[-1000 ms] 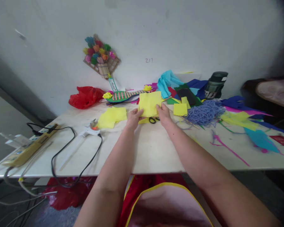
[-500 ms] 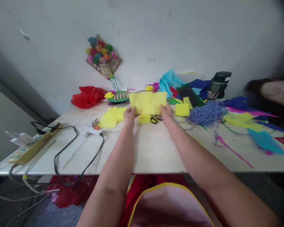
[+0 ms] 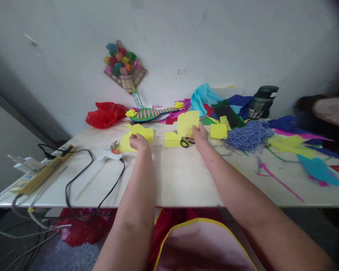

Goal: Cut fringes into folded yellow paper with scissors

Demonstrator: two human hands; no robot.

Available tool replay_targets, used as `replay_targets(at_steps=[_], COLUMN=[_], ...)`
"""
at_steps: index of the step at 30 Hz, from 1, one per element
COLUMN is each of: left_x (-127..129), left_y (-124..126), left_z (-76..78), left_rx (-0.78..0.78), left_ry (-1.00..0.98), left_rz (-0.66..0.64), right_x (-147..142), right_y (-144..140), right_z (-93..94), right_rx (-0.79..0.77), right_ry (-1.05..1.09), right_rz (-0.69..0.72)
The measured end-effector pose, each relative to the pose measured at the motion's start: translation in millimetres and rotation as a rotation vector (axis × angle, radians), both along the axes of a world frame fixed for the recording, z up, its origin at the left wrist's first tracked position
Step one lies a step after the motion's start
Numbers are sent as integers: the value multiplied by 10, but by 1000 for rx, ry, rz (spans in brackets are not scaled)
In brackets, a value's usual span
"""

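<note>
As wall [image 3: 243,45] reads "217", hands hold paper

A single head-worn camera looked forward and down from the person's seat at the near edge of the table [image 3: 186,180]. It faced the wall [image 3: 228,41] behind the far edge. Both forearms ran up from the bottom of the frame, the hands [image 3: 139,143] at mid-distance. The wide lens bent and darkened the corners. No second view existed.
</note>
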State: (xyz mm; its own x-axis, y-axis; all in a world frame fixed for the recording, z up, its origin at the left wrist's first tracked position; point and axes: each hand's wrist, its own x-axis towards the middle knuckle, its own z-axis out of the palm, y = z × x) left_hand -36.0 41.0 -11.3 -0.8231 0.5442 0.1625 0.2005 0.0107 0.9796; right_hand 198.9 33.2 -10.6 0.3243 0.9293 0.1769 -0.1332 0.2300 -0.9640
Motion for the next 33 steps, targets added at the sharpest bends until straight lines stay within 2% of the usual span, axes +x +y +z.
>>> replay_targets(at_steps=[2, 4, 5, 8, 11, 13, 16, 19, 22, 28, 33], left_x=[33, 79, 108, 229, 398, 520, 670, 743, 755, 750, 754], left_y=[-38, -77, -91, -98, -75, -81, -142, -219, -253, -258, -253], left_z=[53, 100, 118, 139, 117, 92, 64, 58, 68, 124, 130], left_rx=[-45, -70, -63, 89, 187, 120, -106, -323, -466, -669, -759], left_ry=[-13, 102, 148, 255, 248, 238, 469, 726, 864, 906, 908], left_rz=[108, 213, 215, 138, -82, -256, -388, -410, -425, -418, -504], right_x=[-4, -7, -8, -8, -1, 6, 21, 43, 74, 175, 287], right_y=[-1, -4, -7, -13, -8, 0, 11, 21, 42, 157, 270], right_z=[-1, -1, 0, 5, 12, 17, 28, 40, 41, -54, -162], right_rx=[2, 8, 11, 19, 17, 18, 24, 11, -2, -35, -107], right_ry=[6, 18, 24, 38, 59, 77, 96, 95, 66, -9, -156], right_rz=[-3, 5, 9, 22, 34, 34, 9, -35, -108, -293, -399])
